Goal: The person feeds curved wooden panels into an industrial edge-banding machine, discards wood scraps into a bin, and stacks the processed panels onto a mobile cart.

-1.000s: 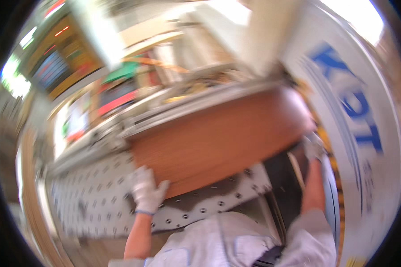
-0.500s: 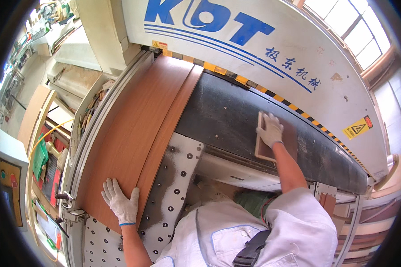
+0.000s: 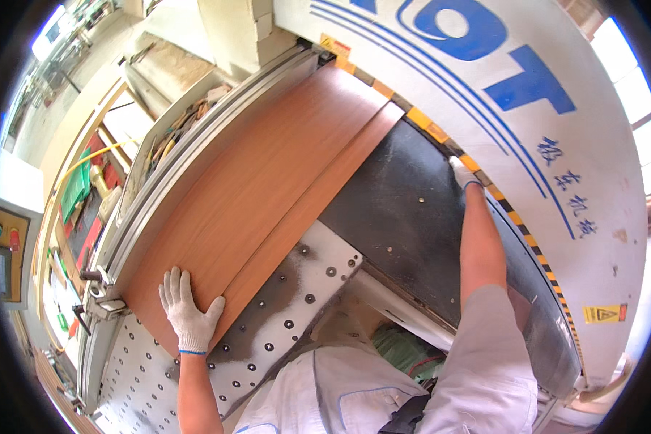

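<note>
A wide brown wood-grain board (image 3: 267, 155) and a narrow brown strip (image 3: 318, 192) lie side by side, their far ends at the machine's striped edge. My gloved left hand (image 3: 189, 309) is open, its palm flat on the near end of the wide board, thumb toward the strip. My gloved right hand (image 3: 466, 173) reaches far over the black table surface (image 3: 405, 210) to the yellow-and-black edge (image 3: 428, 124). Its fingers look stretched out, with nothing seen in them. A small brown panel (image 3: 519, 309) shows partly beside my right forearm, which hides the rest.
A metal fence (image 3: 217, 123) runs along the boards' left side, with a trough of offcuts (image 3: 188, 119) beyond it. The white machine housing (image 3: 470, 79) rises over the far side. A perforated metal table (image 3: 267, 325) lies nearest me. A control panel (image 3: 9, 242) stands far left.
My right hand has left the small panel and reached forward and left to the striped edge. My left hand stays on the board. The view has turned rightward.
</note>
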Tool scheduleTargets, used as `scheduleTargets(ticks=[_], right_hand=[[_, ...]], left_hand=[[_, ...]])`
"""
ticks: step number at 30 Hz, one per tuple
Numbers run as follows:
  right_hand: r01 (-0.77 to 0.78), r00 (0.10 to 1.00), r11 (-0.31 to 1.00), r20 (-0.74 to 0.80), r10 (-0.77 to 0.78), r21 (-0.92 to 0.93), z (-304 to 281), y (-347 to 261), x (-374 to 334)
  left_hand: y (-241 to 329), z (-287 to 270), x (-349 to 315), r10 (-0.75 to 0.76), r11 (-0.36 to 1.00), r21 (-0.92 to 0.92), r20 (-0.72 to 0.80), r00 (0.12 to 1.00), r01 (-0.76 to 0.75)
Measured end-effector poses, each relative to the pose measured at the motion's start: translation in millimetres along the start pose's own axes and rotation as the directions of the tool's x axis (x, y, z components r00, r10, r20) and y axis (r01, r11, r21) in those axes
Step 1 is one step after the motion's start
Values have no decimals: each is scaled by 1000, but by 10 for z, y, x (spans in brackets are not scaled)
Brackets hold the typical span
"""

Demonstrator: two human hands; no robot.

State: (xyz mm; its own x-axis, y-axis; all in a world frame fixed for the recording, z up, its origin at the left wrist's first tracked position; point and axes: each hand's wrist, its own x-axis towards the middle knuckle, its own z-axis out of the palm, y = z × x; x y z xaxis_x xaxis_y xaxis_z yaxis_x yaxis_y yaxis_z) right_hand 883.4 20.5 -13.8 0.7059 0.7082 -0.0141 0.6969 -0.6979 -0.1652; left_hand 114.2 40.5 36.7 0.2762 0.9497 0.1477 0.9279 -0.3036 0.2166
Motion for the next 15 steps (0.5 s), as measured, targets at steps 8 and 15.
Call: scheduleTargets(ticks=[8,15], right_hand=[[382,822,923,-473,-318,44,179,-1372,-1882],[570,800,813,-309,-515,120,293,-2475,-2437]], left_hand=[[17,-15,-83,-28,1000,1,-35,999,28],[16,4,-46,-18,999,-28,-17,1000,18]])
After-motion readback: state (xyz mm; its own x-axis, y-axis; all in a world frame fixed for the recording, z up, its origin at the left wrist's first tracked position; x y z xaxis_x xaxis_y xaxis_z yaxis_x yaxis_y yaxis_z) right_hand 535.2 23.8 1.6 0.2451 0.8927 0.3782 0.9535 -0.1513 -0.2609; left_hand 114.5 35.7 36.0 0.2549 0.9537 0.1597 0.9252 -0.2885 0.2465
